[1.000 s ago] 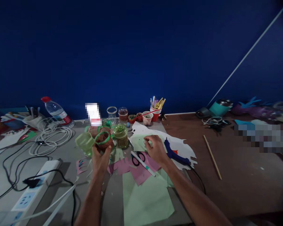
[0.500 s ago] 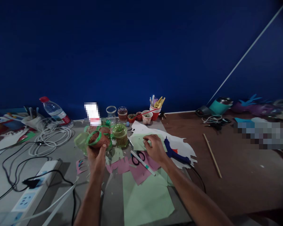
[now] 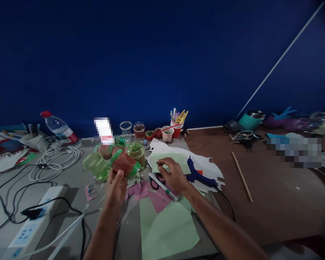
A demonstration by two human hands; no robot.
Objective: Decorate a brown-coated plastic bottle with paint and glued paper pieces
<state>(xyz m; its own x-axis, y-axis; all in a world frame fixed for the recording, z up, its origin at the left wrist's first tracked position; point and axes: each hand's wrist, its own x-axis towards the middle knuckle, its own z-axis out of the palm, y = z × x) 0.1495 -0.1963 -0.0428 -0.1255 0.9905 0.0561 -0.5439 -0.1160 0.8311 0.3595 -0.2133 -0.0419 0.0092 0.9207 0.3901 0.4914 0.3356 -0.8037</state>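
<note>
My left hand (image 3: 117, 187) is closed around a brown-filled container with green rims (image 3: 124, 163), held tilted above the grey table. A light green plastic cup (image 3: 95, 166) lies on its side just left of it. My right hand (image 3: 171, 176) rests with curled fingers on the paper scraps, close to a white marker (image 3: 163, 187) and black-handled scissors (image 3: 155, 183). Whether its fingers pinch anything is hidden. A green-lidded jar (image 3: 135, 151) stands behind the held container.
A blue glue gun (image 3: 197, 175) lies right of my right hand. Pink scraps (image 3: 157, 199) and a green sheet (image 3: 168, 231) cover the near table. A power strip (image 3: 29, 227), coiled white cables (image 3: 54, 159), a water bottle (image 3: 58, 127) and small cups (image 3: 168, 134) crowd the left and back.
My left hand turned the brown container onto its side and shifted it slightly right. My right hand slid down and left towards the marker and scissors.
</note>
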